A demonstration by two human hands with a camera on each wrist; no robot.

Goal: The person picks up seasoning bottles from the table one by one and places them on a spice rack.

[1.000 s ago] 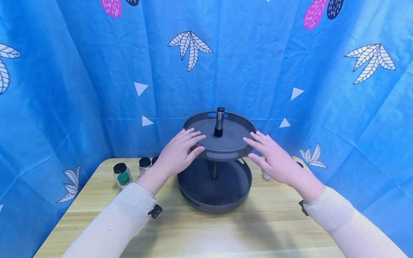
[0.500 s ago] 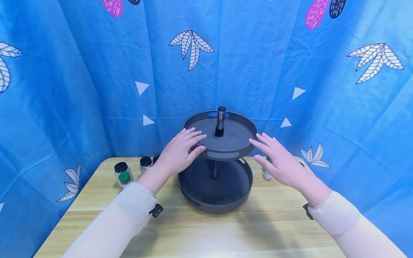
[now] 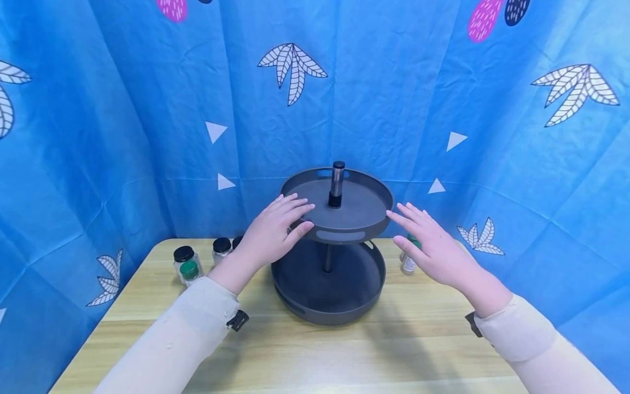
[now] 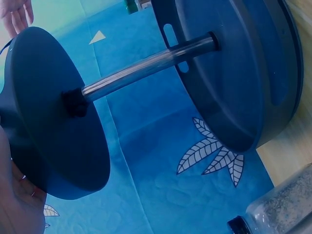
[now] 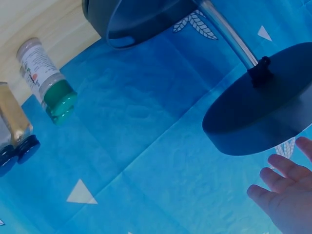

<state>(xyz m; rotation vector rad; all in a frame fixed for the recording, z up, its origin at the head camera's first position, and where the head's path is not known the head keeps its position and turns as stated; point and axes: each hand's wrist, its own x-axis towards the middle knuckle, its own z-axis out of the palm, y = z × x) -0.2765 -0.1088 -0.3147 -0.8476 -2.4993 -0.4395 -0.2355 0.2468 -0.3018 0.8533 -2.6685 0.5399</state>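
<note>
A dark grey two-tier round tray stand (image 3: 344, 219) stands on the table, its metal post rising through the upper tray. My left hand (image 3: 270, 230) rests at the upper tray's left rim, fingers extended over the edge; in the left wrist view that hand (image 4: 24, 204) lies against the outer wall of the upper tray (image 4: 58, 122). To the right of the rim, my right hand (image 3: 430, 246) is held up with fingers spread and straight. The right wrist view shows a gap between its fingers (image 5: 280, 180) and the upper tray (image 5: 258, 117). Both tiers hold nothing visible.
Black-lidded jars (image 3: 184, 260) and a green-capped bottle (image 3: 189, 271) stand left of the stand. Behind my right hand is another green-capped bottle (image 5: 48, 83), with black-lidded bottles (image 5: 17, 122) near it. A blue patterned curtain (image 3: 374, 109) encloses the wooden table (image 3: 315, 355).
My right hand has drawn away to the right from the upper tray's rim, uncovering more of the green-capped bottle behind it. My left hand has stayed at the left rim.
</note>
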